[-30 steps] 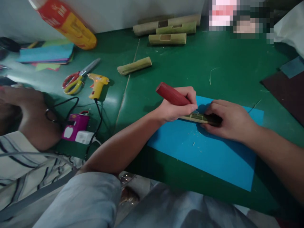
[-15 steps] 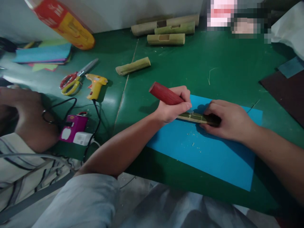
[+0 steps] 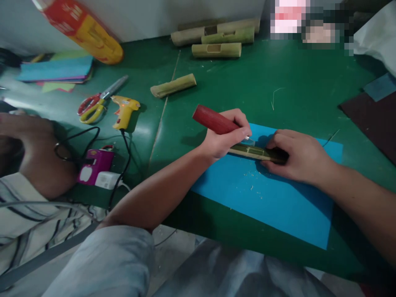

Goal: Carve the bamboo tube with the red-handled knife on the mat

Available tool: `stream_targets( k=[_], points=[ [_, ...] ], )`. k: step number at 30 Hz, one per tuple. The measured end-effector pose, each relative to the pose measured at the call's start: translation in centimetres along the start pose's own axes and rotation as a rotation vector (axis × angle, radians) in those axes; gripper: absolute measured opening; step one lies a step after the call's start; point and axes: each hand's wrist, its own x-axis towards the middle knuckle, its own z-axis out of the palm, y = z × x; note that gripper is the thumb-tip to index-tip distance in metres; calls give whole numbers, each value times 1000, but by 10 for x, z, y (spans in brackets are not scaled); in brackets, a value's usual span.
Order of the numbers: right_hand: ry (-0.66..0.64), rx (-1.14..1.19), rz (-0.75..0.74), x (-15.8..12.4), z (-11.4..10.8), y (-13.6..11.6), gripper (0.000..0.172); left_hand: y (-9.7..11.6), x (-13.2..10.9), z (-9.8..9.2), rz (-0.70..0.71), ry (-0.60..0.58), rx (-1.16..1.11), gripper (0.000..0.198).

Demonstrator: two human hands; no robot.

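Observation:
My left hand (image 3: 227, 134) is closed around the thick red handle of a carving knife (image 3: 213, 119). The knife's short metal blade tip shows just past my fingers, slightly above the bamboo piece. With its fingers and thumb my right hand (image 3: 298, 154) grips the right end of that bamboo piece (image 3: 247, 152), which has pale rectangular lines scored in its green skin. The bamboo lies over a sheet of blue paper (image 3: 287, 206), and small shavings (image 3: 252, 187) are scattered on the sheet. The left end of the bamboo is partly hidden by my left hand.
A short bamboo tube (image 3: 173, 86) lies on the green table, with several notched bamboo tubes (image 3: 216, 50) behind it. Scissors (image 3: 100, 101), a yellow glue gun (image 3: 124, 111) and a purple power strip (image 3: 95, 167) are at left, beside another person's arm (image 3: 46, 152).
My left hand has lifted the knife slightly, so its tip is up off the scored lines. My right hand and the bamboo stay nearly where they were.

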Motion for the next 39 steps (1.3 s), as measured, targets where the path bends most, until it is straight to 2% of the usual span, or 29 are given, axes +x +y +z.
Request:
stream_targets(
  k=[6,11,14,18,22,29,39],
  points=[
    [8,-7,-13,-1,-1,0,17,13,3,0,-90,-141,25,55],
    [7,-10,-16,-1,-2,-1,18,20,4,0,-129,-234,-14,42],
    [-2,-7,-7,-1,-3,-1,17,21,5,-1,-144,-259,-30,37],
    [-15,-8,-11,0,-4,-1,16,20,6,-2,-179,-289,-16,45],
    [-19,-9,-7,1,-3,-1,16,19,6,-3,-156,-292,-20,45],
    [-6,-20,-32,0,-3,1,18,18,4,-3,-75,-305,-42,28],
    [7,-24,-40,0,0,1,18,18,6,-6,-72,-377,-1,21]
  ],
)
